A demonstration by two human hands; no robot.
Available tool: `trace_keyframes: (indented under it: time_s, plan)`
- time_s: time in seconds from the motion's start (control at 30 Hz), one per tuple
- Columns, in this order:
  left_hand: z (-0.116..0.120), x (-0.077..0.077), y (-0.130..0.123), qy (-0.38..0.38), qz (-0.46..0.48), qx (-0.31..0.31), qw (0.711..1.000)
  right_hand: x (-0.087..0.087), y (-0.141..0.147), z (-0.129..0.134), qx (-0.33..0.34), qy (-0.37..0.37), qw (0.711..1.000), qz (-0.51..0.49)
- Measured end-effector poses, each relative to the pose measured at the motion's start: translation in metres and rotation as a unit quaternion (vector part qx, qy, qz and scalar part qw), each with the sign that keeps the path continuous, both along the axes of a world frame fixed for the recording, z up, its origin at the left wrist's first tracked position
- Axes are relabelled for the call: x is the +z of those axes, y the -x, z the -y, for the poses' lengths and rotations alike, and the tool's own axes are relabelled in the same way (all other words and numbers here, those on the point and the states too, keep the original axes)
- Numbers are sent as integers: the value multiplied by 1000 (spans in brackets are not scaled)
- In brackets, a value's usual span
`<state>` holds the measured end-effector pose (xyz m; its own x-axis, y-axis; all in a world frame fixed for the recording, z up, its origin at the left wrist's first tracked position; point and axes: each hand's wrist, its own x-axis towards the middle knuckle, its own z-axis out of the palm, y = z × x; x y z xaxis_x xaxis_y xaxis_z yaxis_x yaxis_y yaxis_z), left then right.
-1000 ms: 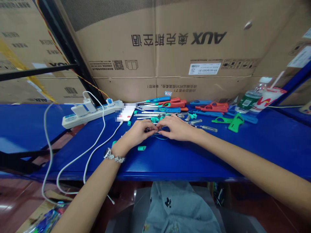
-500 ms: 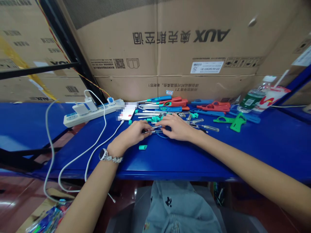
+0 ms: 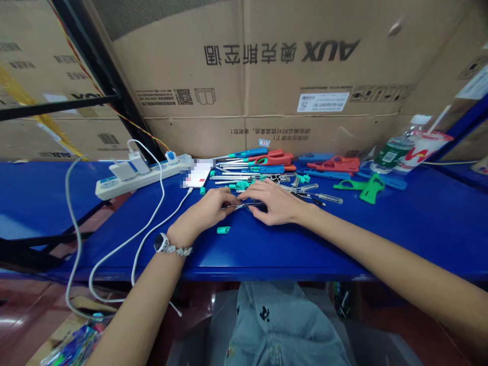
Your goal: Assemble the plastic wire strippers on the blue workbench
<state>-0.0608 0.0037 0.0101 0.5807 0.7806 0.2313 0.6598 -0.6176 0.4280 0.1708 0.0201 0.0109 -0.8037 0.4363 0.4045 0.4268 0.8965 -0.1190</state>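
My left hand (image 3: pixel 213 207), with a watch on its wrist, is closed in a pinch on the left part of a thin metal piece with a wire (image 3: pixel 244 205). From the right, my right hand (image 3: pixel 272 202) pinches the same piece, its thumb below and fingers above; much of the piece is hidden. A small teal cap (image 3: pixel 223 230) lies on the blue table just below my left hand. Behind the fingers are several metal tubes (image 3: pixel 232 178), teal plastic parts (image 3: pixel 244 185) and clear lighter tanks (image 3: pixel 329 198).
Red lighter handles (image 3: pixel 339 165), blue handles (image 3: pixel 259 152) and green handle halves (image 3: pixel 371 189) lie toward the back. A bottle (image 3: pixel 392 152) and a cup (image 3: pixel 429 147) stand at right. A power strip (image 3: pixel 141 178), white cables (image 3: pixel 164 188) and a phone (image 3: pixel 199 175) are at left.
Both hands stay close together on the thin metal piece. My right thumb and fingers have shifted slightly around it, and the blue wire loop under them no longer shows. The view has tilted slightly.
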Motion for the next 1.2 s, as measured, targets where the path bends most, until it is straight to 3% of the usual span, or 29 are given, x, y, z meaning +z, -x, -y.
trace_keyframes:
  time_s: [0.2,0.4,0.67,1.2]
  plan:
    - [-1,-3,0,-10,-12,7,1000,-4,2,-10,19,-62,998,-3]
    - [-4,-6,-2,-18,-8,-3,1000,4,-6,-12,10,-133,989,60]
    - [-2,-4,-3,-15,-9,-1,1000,8,-4,-1,-46,-108,989,88]
    - [-1,-3,-4,-15,-11,-5,1000,2,-1,-3,-69,-86,991,72]
